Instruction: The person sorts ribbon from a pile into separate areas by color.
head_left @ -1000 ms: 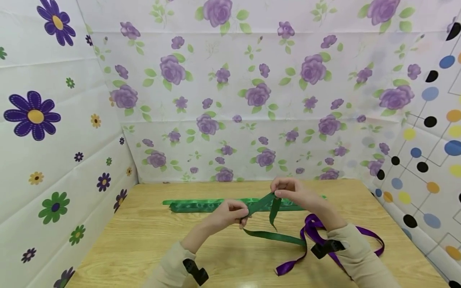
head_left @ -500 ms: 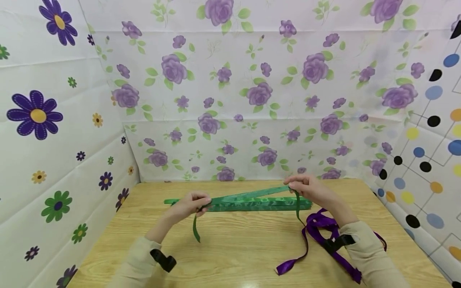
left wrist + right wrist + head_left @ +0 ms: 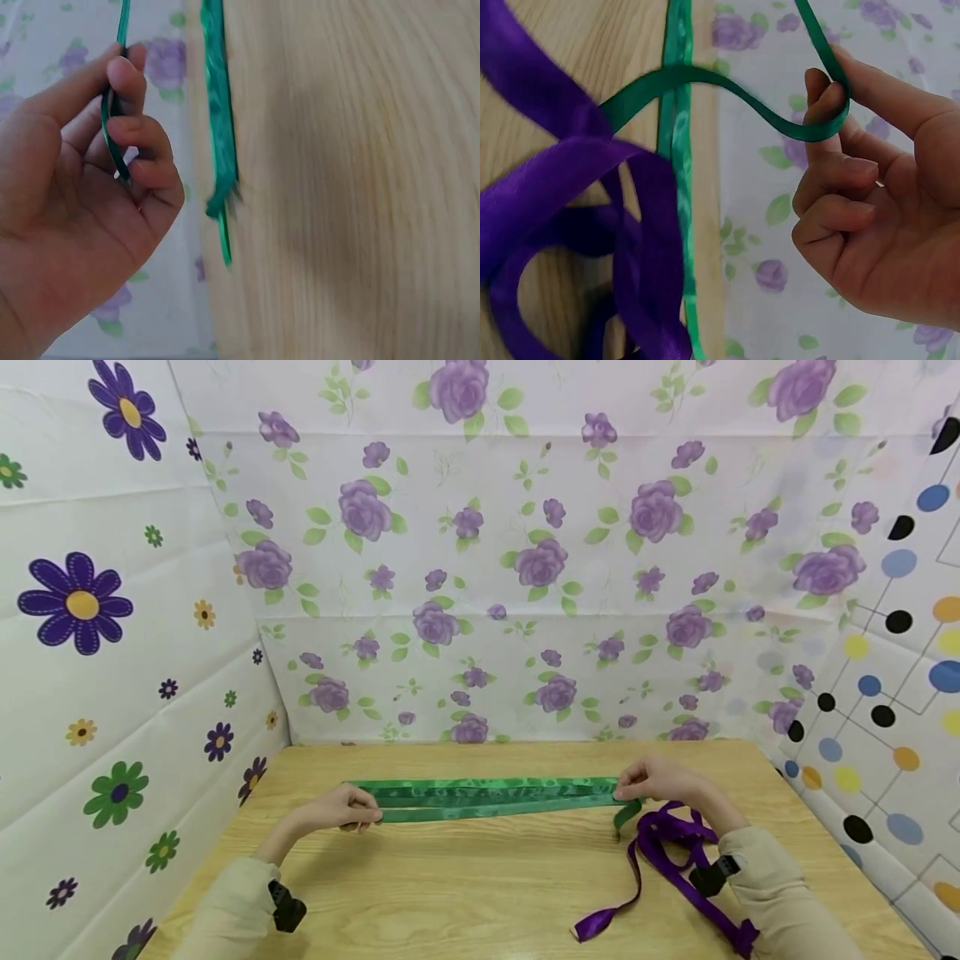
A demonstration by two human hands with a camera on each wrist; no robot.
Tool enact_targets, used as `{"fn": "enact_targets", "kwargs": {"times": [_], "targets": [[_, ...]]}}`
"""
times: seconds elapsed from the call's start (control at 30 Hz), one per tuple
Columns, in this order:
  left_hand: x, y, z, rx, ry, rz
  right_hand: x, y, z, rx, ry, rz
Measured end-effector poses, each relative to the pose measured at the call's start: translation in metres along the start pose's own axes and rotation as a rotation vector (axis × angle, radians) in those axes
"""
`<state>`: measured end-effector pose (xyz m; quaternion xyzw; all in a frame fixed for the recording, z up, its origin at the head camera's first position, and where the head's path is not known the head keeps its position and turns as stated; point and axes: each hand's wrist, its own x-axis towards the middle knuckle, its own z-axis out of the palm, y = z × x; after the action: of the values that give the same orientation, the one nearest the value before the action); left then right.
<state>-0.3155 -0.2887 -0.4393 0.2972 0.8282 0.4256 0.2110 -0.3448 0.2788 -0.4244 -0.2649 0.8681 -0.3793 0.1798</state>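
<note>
A dark green ribbon (image 3: 495, 811) stretches nearly level between both hands, just in front of the green ribbons on the table. My left hand (image 3: 341, 808) pinches it near one end; in the left wrist view a short tail of the ribbon (image 3: 112, 146) hangs inside the curled fingers. On the other side my right hand (image 3: 660, 781) pinches it between thumb and finger. From there a loose length of the ribbon (image 3: 810, 133) curves down toward the purple ribbon (image 3: 649, 247), as the right wrist view shows.
Several green ribbons (image 3: 480, 783) lie straight side by side along the back of the wooden table (image 3: 450, 893). Loosely coiled, the purple ribbon sits by the right forearm, with one end trailing forward. Flower-printed cloth (image 3: 495, 568) stands behind the table.
My left hand has moved left and my right hand right, drawing the green ribbon out long between them. Over the last half second both hands have also come lower, toward the table.
</note>
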Motion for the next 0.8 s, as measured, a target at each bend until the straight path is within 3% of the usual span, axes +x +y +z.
{"fn": "enact_targets", "kwargs": {"times": [0.27, 0.4, 0.63, 0.8], "targets": [[-0.023, -0.025, -0.012, 0.096, 0.153, -0.088, 0.004, 0.021, 0.004, -0.022, -0.114, 0.000], [-0.028, -0.035, -0.014, 0.107, 0.244, -0.139, 0.010, 0.030, 0.008, -0.038, -0.127, 0.030], [-0.030, -0.046, -0.010, 0.148, 0.457, -0.333, 0.015, 0.042, 0.013, -0.015, -0.040, 0.136], [-0.029, -0.046, -0.006, 0.143, 0.506, -0.382, 0.016, 0.051, 0.017, -0.078, 0.064, 0.254]]}}
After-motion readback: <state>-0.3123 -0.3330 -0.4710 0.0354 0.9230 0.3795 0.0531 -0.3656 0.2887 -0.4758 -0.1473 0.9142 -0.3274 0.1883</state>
